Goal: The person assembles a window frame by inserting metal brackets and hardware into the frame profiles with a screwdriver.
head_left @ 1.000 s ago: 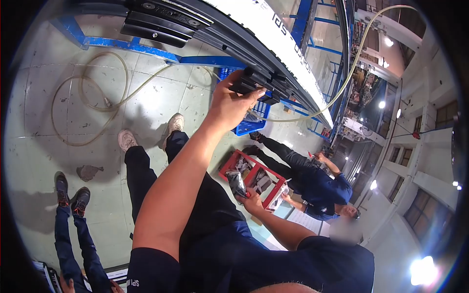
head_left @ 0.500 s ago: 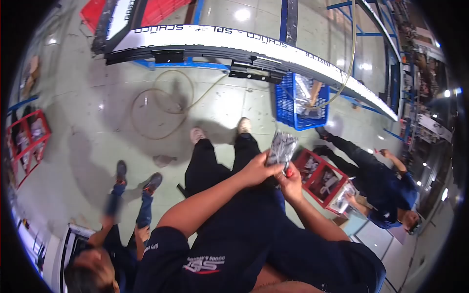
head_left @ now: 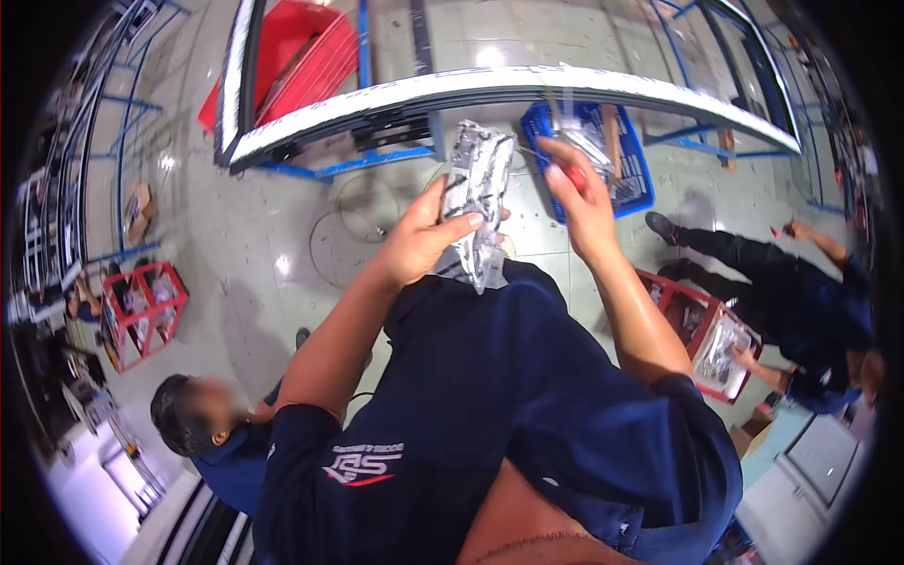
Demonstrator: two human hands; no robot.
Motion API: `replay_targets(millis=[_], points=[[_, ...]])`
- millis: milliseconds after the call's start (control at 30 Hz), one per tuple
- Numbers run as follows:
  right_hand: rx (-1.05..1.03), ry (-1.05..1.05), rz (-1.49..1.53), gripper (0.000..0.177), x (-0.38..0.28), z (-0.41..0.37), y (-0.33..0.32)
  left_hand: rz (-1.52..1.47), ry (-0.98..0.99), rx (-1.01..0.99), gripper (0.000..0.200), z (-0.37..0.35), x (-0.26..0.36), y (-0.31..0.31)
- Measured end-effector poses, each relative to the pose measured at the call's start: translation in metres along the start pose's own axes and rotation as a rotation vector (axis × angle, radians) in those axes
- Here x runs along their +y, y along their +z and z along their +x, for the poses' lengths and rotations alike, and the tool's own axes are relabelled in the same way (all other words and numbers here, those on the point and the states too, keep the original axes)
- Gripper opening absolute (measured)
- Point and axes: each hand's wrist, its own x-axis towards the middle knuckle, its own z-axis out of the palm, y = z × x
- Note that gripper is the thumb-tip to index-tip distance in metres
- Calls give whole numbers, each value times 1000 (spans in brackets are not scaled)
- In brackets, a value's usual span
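Note:
My left hand [head_left: 424, 231] grips a clear plastic packet [head_left: 478, 188] with dark and silvery contents, which I cannot make out. The thumb lies across its front, and the packet is held upright before my body. To its right, apart from the packet, my right hand [head_left: 584, 202] is raised with the fingers curled round a small red object [head_left: 576, 177]. Most of that object is hidden in the palm, so its kind does not show. Beyond this hand stands a blue plastic crate [head_left: 636, 174] with packets and a brown strip inside.
A long white-taped frame [head_left: 377, 97] rests on blue stands [head_left: 410, 153] ahead. Red bins [head_left: 325, 71] lie behind it. Red racks [head_left: 141, 320] stand at both sides. One co-worker [head_left: 810, 292] is at right, another [head_left: 221, 424] at lower left. A hose [head_left: 315, 240] coils on the floor.
My hands have separated: the left carries the packet up and leftward, the right has let go of it and risen with the red object. My view has shifted closer to the frame.

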Motion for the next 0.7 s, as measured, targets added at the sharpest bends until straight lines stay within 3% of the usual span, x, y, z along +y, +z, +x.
replay_targets(millis=[67,133,200,300,400,567,700], points=[[-114,106,139,41,-32,9,-13,66,-44,-11,48,8,2,29],[-173,88,125,41,-41,10,-13,560,156,0,57,14,-3,38],[-169,82,174,38,-40,10,-3,520,127,55,62,14,-9,46],[127,-107,-307,48,-50,-7,11,264,171,128,73,1,-19,54],[-4,-289,-427,40,-55,-32,24,179,205,196,78,-13,-23,46],[-73,-360,-404,22,-23,-44,55,156,238,200,85,-36,-16,40],[-53,-439,-371,21,-37,-48,67,61,253,195,99,-48,-15,33]])
